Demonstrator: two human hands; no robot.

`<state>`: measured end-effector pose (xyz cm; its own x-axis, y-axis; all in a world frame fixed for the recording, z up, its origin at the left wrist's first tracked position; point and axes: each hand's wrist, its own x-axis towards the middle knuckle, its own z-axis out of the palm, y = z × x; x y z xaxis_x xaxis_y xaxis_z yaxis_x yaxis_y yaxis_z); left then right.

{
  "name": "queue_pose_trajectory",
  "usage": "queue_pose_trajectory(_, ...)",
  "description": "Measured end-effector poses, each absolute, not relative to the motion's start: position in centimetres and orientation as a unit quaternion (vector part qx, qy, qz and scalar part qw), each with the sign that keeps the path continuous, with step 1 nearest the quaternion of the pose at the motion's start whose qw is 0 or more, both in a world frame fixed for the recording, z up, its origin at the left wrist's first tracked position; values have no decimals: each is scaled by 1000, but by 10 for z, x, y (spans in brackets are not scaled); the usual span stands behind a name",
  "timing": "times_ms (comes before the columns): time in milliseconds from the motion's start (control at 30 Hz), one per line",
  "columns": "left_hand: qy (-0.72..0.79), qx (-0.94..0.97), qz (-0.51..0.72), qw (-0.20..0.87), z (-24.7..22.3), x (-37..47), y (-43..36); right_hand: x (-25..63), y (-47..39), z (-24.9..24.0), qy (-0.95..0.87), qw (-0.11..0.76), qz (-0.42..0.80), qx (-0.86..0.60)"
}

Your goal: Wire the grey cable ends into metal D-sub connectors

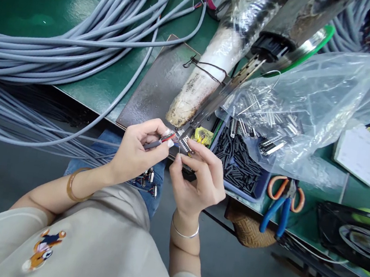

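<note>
My left hand (137, 152) is closed around the end of a grey cable (152, 144), and thin coloured wires (168, 137) fan out past the fingertips. Facing it, my right hand (202, 177) pinches a small metal pin connector (183, 143) between thumb and fingers. The wire ends meet the connector's pins; whether they are joined is too small to tell. Just above both hands, the metal shaft of a soldering iron (215, 101) slants down to the connector. Beside it lies a wrapped, whitish tube (208, 69) with a scorched mouth. A yellow pad (203, 136) sits behind my right fingers.
Looped grey cables (88, 67) cover the left of the green table (51, 12). To the right are a blue tray (260, 189) of black sleeves, a plastic bag (311, 109) of connectors, cutters (280, 205), and paper (365, 155). Several wired connectors (151, 177) rest on my lap.
</note>
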<state>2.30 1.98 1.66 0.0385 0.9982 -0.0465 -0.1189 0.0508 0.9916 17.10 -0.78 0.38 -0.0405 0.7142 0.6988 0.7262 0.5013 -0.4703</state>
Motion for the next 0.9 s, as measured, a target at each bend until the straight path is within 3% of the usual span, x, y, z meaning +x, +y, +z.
queue_pose_trajectory(400, 460, 450, 504, 575, 17, 20, 18, 172, -10, 1, -694, 500, 53, -515)
queue_pose_trajectory(900, 489, 502, 523, 485, 14, 27, 18, 171, -4, 4, -713, 476, 7, -515)
